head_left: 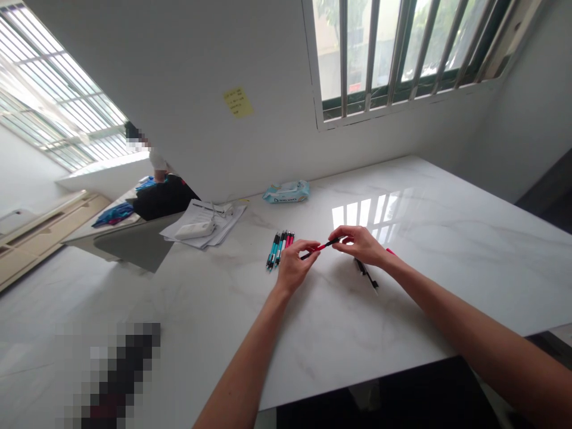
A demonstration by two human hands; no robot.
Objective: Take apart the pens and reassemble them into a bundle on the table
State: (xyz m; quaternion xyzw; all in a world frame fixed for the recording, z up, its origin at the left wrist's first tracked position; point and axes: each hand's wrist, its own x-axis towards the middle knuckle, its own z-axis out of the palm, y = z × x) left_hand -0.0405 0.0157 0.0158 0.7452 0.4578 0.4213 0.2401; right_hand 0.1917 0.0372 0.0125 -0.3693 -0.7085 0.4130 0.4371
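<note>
Between my two hands, just above the table, is a red and black pen [321, 246]. The fingers of my left hand [295, 267] pinch its red body. At the other end, my right hand [361, 246] pinches the black part; whether the two parts are joined I cannot tell. A row of several blue and red pens [277, 250] lies just left of my left hand. Below my right hand are slim black pen parts [367, 275], and a small red piece [390, 251] shows beside my right wrist.
The white marbled table [322, 339] meets the wall at the back. On it are a blue wipes pack [286, 192] and papers [232, 223] with a white device [195, 229] on top. A person [157, 161] is at another table, far left.
</note>
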